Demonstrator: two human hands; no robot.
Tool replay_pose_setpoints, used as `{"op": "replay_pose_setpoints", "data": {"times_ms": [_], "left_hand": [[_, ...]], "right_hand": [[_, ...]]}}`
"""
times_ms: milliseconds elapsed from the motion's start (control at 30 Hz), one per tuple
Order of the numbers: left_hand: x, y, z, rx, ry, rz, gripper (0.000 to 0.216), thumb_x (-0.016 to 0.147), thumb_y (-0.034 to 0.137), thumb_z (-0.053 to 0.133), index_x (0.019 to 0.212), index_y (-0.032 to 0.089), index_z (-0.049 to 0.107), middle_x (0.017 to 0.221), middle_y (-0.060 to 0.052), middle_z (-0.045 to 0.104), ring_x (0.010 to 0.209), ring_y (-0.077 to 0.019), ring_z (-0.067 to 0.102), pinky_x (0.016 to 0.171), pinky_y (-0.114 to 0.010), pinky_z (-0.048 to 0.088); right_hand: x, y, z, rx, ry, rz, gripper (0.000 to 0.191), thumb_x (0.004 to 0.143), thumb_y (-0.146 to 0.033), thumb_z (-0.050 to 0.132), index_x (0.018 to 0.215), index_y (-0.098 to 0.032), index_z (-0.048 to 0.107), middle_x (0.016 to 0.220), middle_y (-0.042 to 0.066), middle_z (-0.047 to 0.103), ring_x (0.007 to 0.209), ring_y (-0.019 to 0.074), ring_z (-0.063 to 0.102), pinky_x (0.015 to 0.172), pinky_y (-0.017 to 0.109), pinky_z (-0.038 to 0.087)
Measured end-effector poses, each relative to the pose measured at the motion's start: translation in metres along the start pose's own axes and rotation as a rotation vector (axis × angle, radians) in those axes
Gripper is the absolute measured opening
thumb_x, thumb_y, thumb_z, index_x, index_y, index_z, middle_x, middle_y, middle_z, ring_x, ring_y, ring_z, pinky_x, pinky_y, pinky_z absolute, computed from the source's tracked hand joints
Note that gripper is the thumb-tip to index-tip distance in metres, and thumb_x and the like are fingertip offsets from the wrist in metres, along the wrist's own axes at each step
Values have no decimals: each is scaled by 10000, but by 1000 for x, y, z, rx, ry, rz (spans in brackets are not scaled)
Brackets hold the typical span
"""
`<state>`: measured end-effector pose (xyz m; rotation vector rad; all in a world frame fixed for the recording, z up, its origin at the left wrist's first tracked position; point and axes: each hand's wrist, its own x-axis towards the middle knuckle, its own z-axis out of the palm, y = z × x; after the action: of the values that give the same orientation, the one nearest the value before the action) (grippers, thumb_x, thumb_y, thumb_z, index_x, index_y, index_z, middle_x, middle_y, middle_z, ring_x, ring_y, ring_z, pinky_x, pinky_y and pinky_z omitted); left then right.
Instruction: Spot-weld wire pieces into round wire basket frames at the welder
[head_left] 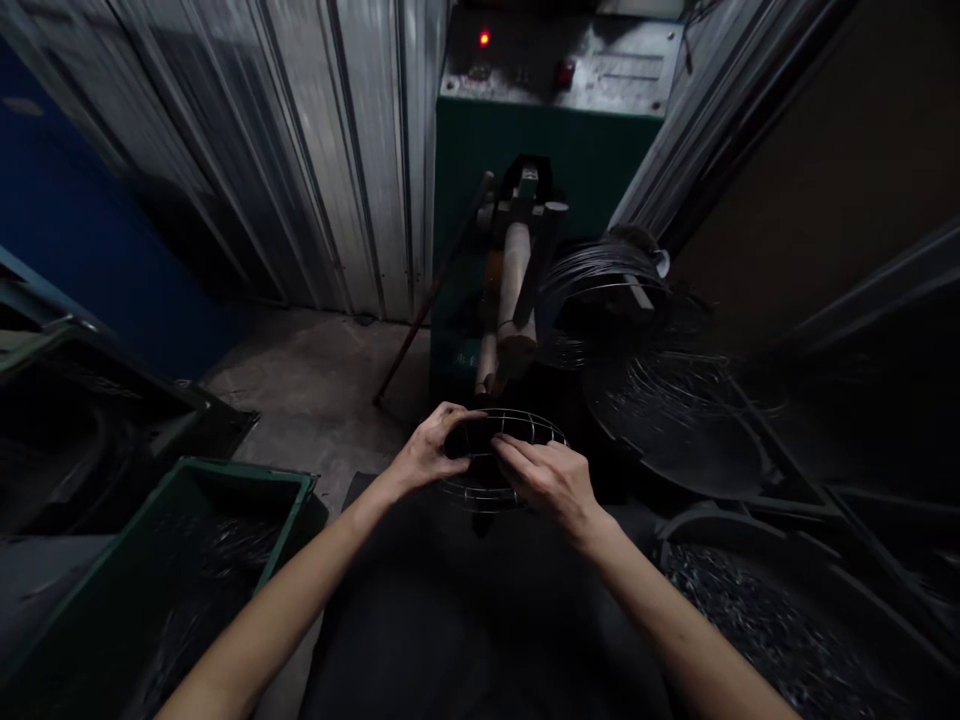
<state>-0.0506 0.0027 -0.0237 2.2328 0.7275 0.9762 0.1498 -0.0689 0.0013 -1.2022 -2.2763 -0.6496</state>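
A round wire cage (525, 428) made of thin rings and ribs is held in front of me, just below the arm of a green machine (517, 290). My left hand (429, 452) grips its left rim with curled fingers. My right hand (551, 482) lies over its right side, fingers pinched on the wires near the middle. Both forearms reach in from the bottom of the view over my dark lap.
A green crate (296, 487) holding wire parts stands at the lower left. Stacks of wire rings (600, 272) and round wire guards (675, 400) pile up at the right. Corrugated metal wall behind, with a red lamp (484, 39) on the machine's panel.
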Motion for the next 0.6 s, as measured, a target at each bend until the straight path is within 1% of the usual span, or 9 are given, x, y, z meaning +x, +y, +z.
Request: {"op": "replay_pose_setpoints", "data": {"times_ms": [133, 267, 433, 600], "left_hand": [[0, -5, 2, -4, 13, 7, 595, 670, 104, 656, 1231, 244, 515, 1092, -53, 526, 1036, -204, 563, 893, -341, 496], [-1, -5, 1, 21, 19, -13, 591, 662, 98, 664, 1217, 243, 520, 1094, -51, 515, 1035, -201, 565, 890, -337, 500], [-1, -9, 0, 13, 25, 27, 569, 662, 91, 655, 1201, 223, 531, 1077, -56, 513, 1030, -203, 564, 892, -344, 502], [-2, -18, 1, 1, 39, 22, 594, 644, 79, 661, 1206, 226, 535, 1087, -57, 516, 1045, -213, 558, 901, -359, 501]], "right_hand": [[0, 2, -2, -21, -36, -10, 177, 895, -171, 534, 1005, -192, 671, 1011, 6, 729, 595, 70, 623, 552, 246, 384], [-3, 3, -3, -47, -87, -32, 198, 874, -150, 555, 1032, -194, 665, 1036, 10, 722, 598, 75, 623, 559, 249, 389], [-3, 7, -2, -51, -32, -88, 202, 858, -120, 560, 1014, -183, 672, 1031, -2, 724, 590, 72, 609, 573, 241, 392], [-2, 7, 3, -103, -51, -123, 232, 846, -94, 559, 1030, -178, 673, 1056, 26, 716, 574, 74, 586, 574, 253, 381]]}}
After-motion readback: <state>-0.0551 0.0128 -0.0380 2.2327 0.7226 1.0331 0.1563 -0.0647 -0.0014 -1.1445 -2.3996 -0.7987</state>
